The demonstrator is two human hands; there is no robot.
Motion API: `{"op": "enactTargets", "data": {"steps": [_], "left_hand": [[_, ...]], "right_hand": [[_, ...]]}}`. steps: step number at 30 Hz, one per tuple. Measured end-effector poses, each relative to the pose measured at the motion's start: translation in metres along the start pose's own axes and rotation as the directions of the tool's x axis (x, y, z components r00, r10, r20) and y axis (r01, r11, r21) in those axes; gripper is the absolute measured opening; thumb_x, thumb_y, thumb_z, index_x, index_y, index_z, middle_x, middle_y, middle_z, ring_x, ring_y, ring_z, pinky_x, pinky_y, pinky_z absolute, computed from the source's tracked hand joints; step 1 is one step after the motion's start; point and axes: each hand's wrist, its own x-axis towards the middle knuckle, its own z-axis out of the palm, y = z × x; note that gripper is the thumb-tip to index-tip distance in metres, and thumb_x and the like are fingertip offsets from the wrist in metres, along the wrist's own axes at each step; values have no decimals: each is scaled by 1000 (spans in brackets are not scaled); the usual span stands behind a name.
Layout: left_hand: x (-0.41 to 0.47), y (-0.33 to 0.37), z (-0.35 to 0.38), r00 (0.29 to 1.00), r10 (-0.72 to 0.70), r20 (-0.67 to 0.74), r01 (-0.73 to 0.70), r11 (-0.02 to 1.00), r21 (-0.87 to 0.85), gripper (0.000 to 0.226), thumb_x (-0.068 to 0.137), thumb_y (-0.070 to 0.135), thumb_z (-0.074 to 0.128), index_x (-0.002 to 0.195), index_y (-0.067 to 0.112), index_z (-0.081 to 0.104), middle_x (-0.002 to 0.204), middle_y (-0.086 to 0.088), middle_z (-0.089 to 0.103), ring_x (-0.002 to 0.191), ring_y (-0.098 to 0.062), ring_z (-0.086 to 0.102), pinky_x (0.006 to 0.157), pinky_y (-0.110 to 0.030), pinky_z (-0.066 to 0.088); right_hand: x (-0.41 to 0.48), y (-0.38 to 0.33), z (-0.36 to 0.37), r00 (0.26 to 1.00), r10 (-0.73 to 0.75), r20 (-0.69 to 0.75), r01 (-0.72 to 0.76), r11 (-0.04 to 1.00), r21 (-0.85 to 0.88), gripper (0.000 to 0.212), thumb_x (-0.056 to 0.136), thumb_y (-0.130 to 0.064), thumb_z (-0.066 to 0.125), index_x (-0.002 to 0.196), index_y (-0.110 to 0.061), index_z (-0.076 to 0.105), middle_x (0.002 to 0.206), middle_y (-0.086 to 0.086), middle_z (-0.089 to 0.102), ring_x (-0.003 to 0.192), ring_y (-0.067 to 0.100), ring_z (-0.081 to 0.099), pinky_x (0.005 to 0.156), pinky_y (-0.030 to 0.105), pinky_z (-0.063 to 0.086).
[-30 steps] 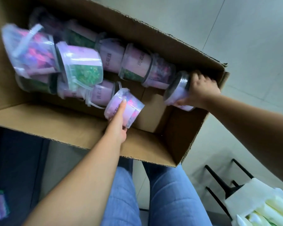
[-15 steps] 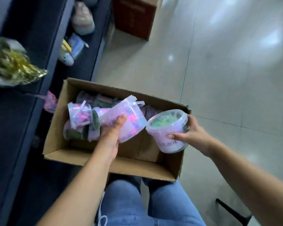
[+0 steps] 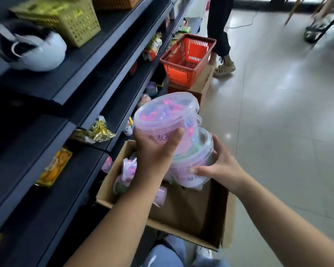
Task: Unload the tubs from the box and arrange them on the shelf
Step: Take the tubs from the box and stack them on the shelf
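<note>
the cardboard box (image 3: 183, 224) on the floor holds several lidded tubs (image 3: 128, 171) at its far end. the left hand (image 3: 154, 151) has its grip wrapped round a clear tub (image 3: 166, 116) of pink and blue pieces; the right hand (image 3: 220, 166) clasps a second tub (image 3: 197, 162), greenish inside, pink-labelled, touching the first, above the box beside the dark shelf (image 3: 81, 78). a red basket (image 3: 187, 58) sits beyond.

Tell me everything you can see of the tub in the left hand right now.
The upper tub is a round, clear plastic pail with a snap-on translucent lid and a thin carry handle folded down its right side. Pink and blue pieces show through; printed characters mark its pale wall. The left hand grips it from below, tilted lid-up, above the cardboard box. It overlaps the lower tub; contact is unclear.
</note>
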Motion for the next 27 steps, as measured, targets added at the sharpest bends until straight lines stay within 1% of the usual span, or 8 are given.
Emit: {"op": "enactTargets", "data": {"steps": [2,7,9,11,14,17,22,27], "left_hand": [[-19,26,3,998,66,17,-66,998,-17,121,42,77,68,135,11,29,131,-5,51,119,-10,53,101,-30,46],[-47,77,-11,989,127,70,-123,990,-62,105,41,52,82,130,28,32,124,10,53,112,2,56,88,-18,51],[-55,94,-24,982,178,61,-176,984,-42,89,49,36,77,127,26,35,120,12,54,105,7,57,79,-10,49],[-59,110,-36,976,214,46,-212,976,-45,91,49,27,82,128,20,38,117,9,57,103,5,60,77,-10,48],[-64,128,-66,968,249,-30,-249,968,-17,95,39,47,84,122,17,48,119,-2,61,107,-9,62,82,-25,54],[-70,139,-98,954,253,-160,-254,967,13,122,27,62,84,131,14,41,132,-14,50,117,-22,56,92,-44,51],[-69,156,-166,920,276,-280,-256,961,108,119,34,63,82,130,7,41,123,-10,60,110,-20,61,89,-45,53],[-73,174,-262,831,332,-447,-253,940,228,121,26,74,76,127,14,45,119,-1,62,106,-15,63,89,-41,53]], "right_hand": [[-14,-11,-4,997,-71,41,69,997,32,89,39,-34,83,119,-38,46,119,-7,61,115,10,56,100,36,46],[-28,-42,1,964,-242,110,227,964,140,108,32,-45,90,127,-23,44,127,5,56,121,22,51,99,35,45],[-31,-60,8,942,-300,153,270,944,187,108,33,-47,90,128,-23,43,128,5,56,121,21,52,98,35,46],[-31,-74,16,917,-344,202,306,931,198,105,34,-46,90,126,-24,45,127,4,57,121,21,53,100,38,45],[-31,-90,41,874,-384,299,328,918,223,101,37,-45,90,126,-24,47,128,9,55,120,26,53,101,48,43],[-29,-102,73,834,-389,392,312,918,246,102,36,-45,91,126,-24,47,127,10,56,120,28,53,99,50,44],[-17,-127,149,758,-391,521,286,918,274,108,35,-46,90,129,-18,45,125,7,59,116,23,57,92,42,49],[-11,-159,257,624,-378,684,337,920,201,122,39,-52,88,140,-20,27,136,7,48,124,22,50,101,46,43]]}}
